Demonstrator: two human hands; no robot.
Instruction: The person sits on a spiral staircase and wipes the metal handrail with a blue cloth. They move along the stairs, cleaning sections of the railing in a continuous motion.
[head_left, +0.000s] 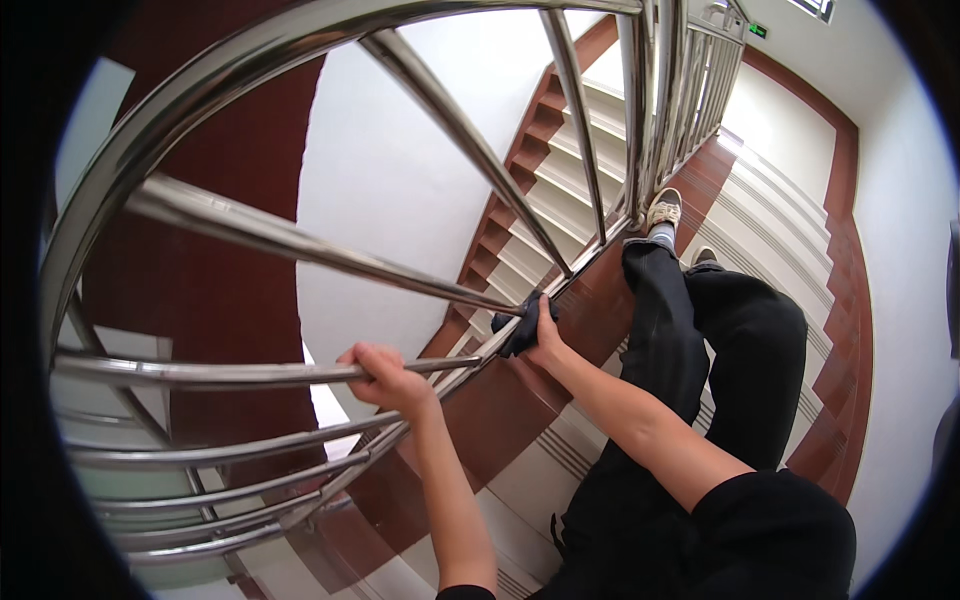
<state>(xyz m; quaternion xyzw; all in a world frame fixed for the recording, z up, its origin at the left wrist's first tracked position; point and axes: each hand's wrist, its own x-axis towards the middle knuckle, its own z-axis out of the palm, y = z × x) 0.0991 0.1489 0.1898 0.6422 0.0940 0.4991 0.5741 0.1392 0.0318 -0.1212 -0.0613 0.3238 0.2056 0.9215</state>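
My left hand (390, 379) is wrapped around a polished metal baluster (262, 373) of the stair railing. Lower on the same railing, my right hand (546, 334) holds a dark cloth (523, 330) against the bottom rail (495, 345). The cloth bunches around the foot of the neighbouring baluster (322, 252) and hides that joint. Above and to the left, the thick curved handrail (217, 64) arcs across the view, with the balusters fanning down from it.
Pale steps (765, 202) with dark red edging descend on the right beside a white wall (904, 225). Another flight (577, 172) shows through the balusters. My legs (667, 337) rest on the stairs, one shoe (664, 210) close to a thick railing post (637, 112). A green lit sign (757, 30) hangs far off.
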